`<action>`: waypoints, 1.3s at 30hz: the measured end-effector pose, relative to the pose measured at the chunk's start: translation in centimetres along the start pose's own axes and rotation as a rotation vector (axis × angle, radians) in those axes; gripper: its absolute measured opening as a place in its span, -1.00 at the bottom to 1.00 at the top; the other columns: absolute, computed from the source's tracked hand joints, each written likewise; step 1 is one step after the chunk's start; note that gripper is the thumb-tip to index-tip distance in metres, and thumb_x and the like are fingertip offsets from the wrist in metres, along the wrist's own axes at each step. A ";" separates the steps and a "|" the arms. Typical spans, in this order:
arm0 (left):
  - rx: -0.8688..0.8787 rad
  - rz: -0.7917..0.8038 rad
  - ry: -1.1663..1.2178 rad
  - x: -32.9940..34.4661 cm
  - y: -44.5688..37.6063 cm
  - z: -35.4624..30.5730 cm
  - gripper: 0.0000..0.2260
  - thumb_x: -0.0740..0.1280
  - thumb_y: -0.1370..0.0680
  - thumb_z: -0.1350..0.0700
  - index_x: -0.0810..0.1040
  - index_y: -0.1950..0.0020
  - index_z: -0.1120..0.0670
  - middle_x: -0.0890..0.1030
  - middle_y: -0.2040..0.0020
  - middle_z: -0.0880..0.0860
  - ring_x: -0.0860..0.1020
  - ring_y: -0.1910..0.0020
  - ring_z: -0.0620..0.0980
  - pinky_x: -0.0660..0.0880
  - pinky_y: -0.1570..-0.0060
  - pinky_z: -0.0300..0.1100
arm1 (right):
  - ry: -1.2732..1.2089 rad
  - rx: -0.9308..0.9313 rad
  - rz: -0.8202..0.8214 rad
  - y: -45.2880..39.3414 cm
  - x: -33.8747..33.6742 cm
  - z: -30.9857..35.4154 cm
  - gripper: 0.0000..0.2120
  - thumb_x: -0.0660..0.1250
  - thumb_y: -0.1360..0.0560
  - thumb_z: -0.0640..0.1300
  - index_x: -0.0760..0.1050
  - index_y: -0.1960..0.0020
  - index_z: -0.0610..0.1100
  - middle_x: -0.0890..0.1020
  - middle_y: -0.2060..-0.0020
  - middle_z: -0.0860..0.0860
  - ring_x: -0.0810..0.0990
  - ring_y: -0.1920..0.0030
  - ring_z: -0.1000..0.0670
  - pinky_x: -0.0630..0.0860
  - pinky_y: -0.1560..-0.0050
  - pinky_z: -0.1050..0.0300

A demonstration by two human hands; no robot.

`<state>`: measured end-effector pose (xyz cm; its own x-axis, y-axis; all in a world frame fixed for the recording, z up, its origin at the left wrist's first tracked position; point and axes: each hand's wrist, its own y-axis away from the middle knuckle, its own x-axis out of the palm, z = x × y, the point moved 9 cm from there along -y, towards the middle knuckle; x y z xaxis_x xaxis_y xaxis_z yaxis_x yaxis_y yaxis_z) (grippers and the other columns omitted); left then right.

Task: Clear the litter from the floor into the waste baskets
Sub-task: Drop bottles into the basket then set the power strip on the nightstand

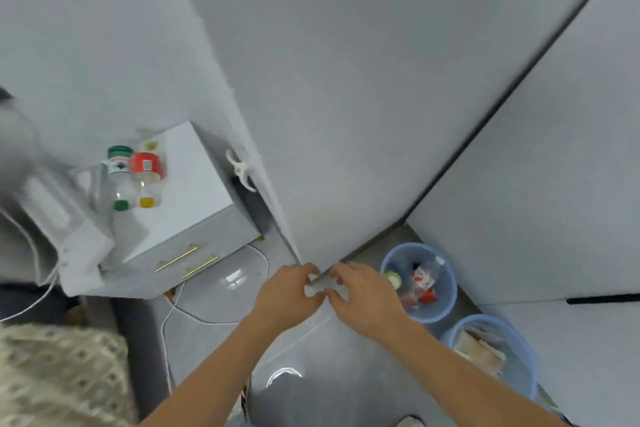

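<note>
Both hands pinch one small pale scrap [320,284] — left hand [287,295] at nine o'clock, right hand [363,298] at three. Waste baskets [446,305] sit further toward three o'clock; bottle labels [147,165] are too blurred to read.

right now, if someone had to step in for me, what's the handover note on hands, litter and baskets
Left hand and right hand: both pinch one small pale scrap, held up between them in front of the wall corner. What the scrap is cannot be told from the blur.

Baskets: two blue waste baskets stand on the floor to the right. The farther basket already holds wrappers and a capped bottle; the nearer basket holds what looks like cardboard or paper.

Done: some litter is binned.

Left: drop the held scrap into a basket, probably the nearer one if it is paper. No other floor litter shows in view; check beyond it.
</note>
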<state>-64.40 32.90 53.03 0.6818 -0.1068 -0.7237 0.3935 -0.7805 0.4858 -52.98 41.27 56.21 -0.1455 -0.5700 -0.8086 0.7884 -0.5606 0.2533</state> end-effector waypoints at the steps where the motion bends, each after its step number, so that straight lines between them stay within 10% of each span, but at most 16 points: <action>1: -0.024 -0.048 0.012 -2.2 1.3 1.6 -0.63 0.37 -0.53 -0.19 0.51 -0.32 -0.18 0.60 -0.12 -0.15 0.52 -0.19 -0.12 0.47 -0.07 -0.19 | 0.004 -0.036 0.024 -0.5 0.4 2.6 -0.70 0.21 -0.57 0.20 0.48 -0.21 0.09 0.62 -0.08 0.14 0.57 -0.12 0.05 0.54 -0.09 0.09; 16: -0.267 -0.606 0.148 -25.7 2.9 30.8 -0.53 0.34 -0.55 0.01 0.38 -0.46 -0.01 0.52 -0.27 0.05 0.47 -0.30 0.06 0.53 -0.12 0.03 | -0.039 -0.223 0.044 -23.5 11.6 32.0 -0.63 0.35 -0.56 0.05 0.41 -0.33 0.06 0.51 -0.23 0.03 0.56 -0.15 -0.06 0.59 -0.08 -0.03; 28: -0.425 -0.304 0.034 -31.4 -14.1 43.4 -0.33 0.37 -0.52 -0.03 0.20 -0.58 0.02 0.28 -0.49 0.21 0.43 -0.38 0.28 0.48 -0.30 0.15 | -0.289 0.178 0.092 -41.7 23.9 31.2 -0.21 0.50 -0.45 0.17 0.15 -0.51 0.01 0.50 -0.25 -0.10 0.59 -0.15 -0.15 0.59 -0.14 -0.09; 39: -0.462 -0.363 0.271 -28.7 -19.7 47.1 -0.18 0.44 -0.51 -0.12 0.04 -0.60 0.04 0.45 -0.37 0.19 0.53 -0.27 0.23 0.49 -0.13 0.01 | -0.443 0.291 0.013 -45.4 25.8 28.7 -0.24 0.49 -0.45 0.20 0.22 -0.48 -0.04 0.47 -0.23 -0.12 0.53 -0.03 -0.09 0.49 -0.01 0.04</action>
<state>-120.78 22.37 41.16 0.5627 0.3204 -0.7621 0.8123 -0.3852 0.4379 -109.68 34.80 39.09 -0.4251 -0.7421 -0.5183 0.6025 -0.6593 0.4498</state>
